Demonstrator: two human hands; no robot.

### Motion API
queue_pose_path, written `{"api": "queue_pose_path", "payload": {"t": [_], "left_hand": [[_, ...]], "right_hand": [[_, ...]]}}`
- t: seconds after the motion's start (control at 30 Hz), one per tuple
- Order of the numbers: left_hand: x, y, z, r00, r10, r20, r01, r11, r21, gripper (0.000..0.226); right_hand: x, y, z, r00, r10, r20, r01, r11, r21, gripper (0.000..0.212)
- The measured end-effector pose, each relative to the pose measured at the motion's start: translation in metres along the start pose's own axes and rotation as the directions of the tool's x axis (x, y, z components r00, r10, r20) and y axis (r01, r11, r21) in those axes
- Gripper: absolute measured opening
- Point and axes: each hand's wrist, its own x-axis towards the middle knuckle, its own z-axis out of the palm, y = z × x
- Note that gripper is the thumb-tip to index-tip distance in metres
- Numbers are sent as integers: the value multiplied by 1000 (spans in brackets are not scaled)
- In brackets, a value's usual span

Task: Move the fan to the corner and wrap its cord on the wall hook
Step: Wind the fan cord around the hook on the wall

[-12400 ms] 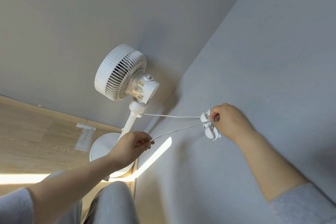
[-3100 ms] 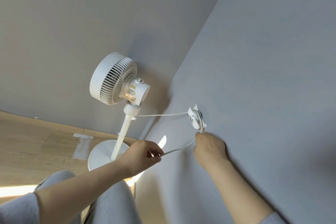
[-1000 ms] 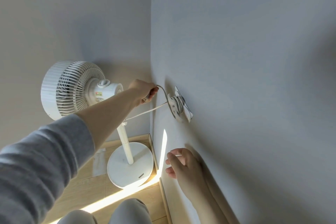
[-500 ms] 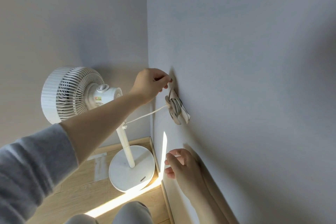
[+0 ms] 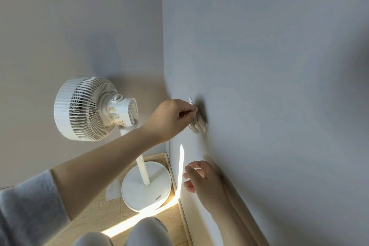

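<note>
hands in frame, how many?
2. Left hand up at the wall hook, pinching the cord; right hand lower, open, beside the wall.

The wooden floor bears the fan, standing on its round base in the corner.

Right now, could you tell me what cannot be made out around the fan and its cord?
Head view: the plug is hidden; the left hand covers where the cord ends at the hook.
Head view: the cord between fan and hook is behind the left forearm.
Head view: the fan's label is too small to read.
</note>
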Motion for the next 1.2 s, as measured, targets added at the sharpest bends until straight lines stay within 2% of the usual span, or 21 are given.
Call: {"api": "queue_pose_path", "payload": {"t": [0.1,0.2,0.37,0.53,0.6,0.73,0.87,0.93,1.03,1.2], "left_hand": [[-16,7,9,995,-99,24,101,984,-144,21],[-26,11,20,965,-259,48,257,891,-374,18],[-39,18,39,878,-454,154,419,571,-705,11],[-44,20,45,778,-565,274,507,309,-804,21],[-47,19,46,743,-592,313,535,244,-809,21],[-47,15,53,719,-602,348,553,192,-811,14],[-43,11,57,729,-506,462,593,128,-795,17],[-40,7,57,729,-482,486,615,147,-775,18],[-36,2,57,735,-462,496,642,239,-728,19],[-34,-2,57,748,-358,558,654,255,-713,33]], "right_hand": [[-6,4,-2,1000,-5,17,4,1000,17,8],[-14,10,-5,999,-2,32,1,1000,28,11],[-27,17,-10,999,11,47,-14,998,62,13],[-32,19,-11,999,-14,51,11,998,67,16],[-32,20,-10,998,-28,51,25,998,61,12],[-33,24,-10,998,-39,49,37,999,35,8],[-32,28,-11,999,-24,43,22,999,41,11],[-31,29,-11,999,-18,37,17,999,29,13],[-32,30,-11,999,-13,32,13,1000,19,10],[-31,31,-10,1000,6,24,-7,1000,18,7]]}}
